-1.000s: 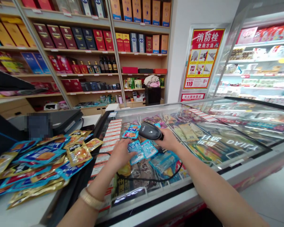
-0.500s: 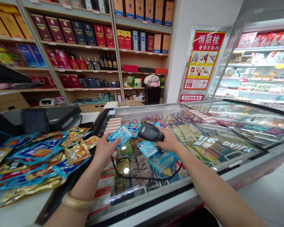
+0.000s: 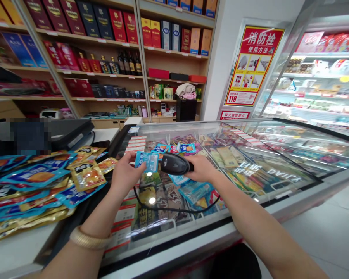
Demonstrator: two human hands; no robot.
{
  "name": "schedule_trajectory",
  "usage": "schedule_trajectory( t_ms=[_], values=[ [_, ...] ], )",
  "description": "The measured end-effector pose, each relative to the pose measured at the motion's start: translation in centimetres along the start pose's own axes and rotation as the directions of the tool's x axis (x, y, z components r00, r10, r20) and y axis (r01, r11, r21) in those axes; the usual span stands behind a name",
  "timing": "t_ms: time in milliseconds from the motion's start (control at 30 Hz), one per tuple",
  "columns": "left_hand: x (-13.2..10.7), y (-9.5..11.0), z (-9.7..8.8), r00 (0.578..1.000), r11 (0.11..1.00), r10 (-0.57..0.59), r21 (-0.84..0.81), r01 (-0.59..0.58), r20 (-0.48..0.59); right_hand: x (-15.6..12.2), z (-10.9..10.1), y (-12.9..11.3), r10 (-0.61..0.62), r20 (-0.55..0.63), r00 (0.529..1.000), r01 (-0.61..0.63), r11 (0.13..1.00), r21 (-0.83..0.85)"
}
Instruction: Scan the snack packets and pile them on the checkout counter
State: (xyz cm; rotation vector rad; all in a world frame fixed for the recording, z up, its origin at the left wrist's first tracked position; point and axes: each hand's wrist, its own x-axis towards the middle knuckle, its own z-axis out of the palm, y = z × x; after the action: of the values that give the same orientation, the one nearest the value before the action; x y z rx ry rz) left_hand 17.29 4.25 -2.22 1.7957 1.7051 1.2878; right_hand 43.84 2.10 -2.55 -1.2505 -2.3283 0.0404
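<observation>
Between the thumb and fingers of my left hand (image 3: 127, 170) is a small blue snack packet (image 3: 151, 162), its printed back turned up. My right hand (image 3: 202, 167) grips a black barcode scanner (image 3: 174, 164), whose head points left at the packet, close beside it. The scanner's black cable (image 3: 174, 210) loops over the glass top of a chest freezer (image 3: 159, 228). More blue packets (image 3: 194, 192) lie on the glass under and right of the scanner. Beyond my hands, several small packets (image 3: 187, 148) rest on the glass.
A heap of blue and gold snack packets (image 3: 37, 178) covers the counter (image 3: 14, 254) at left, below a dark checkout machine (image 3: 66, 130). Shelves of boxes and bottles (image 3: 129, 64) stand behind the freezer. A lit display fridge (image 3: 322, 81) is at right.
The packet in my left hand has turned more level, and the scanner's head has come closer to it. The view has shifted slightly.
</observation>
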Motion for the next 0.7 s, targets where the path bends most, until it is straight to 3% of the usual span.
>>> schedule_trajectory(
  t_ms=[700],
  values=[
    [-0.27, 0.44, -0.11, 1.000, 1.000, 0.005, 0.026, -0.005, 0.020, 0.10, -0.08, -0.03, 0.039, 0.026, 0.999, -0.038, 0.999, -0.039]
  ],
)
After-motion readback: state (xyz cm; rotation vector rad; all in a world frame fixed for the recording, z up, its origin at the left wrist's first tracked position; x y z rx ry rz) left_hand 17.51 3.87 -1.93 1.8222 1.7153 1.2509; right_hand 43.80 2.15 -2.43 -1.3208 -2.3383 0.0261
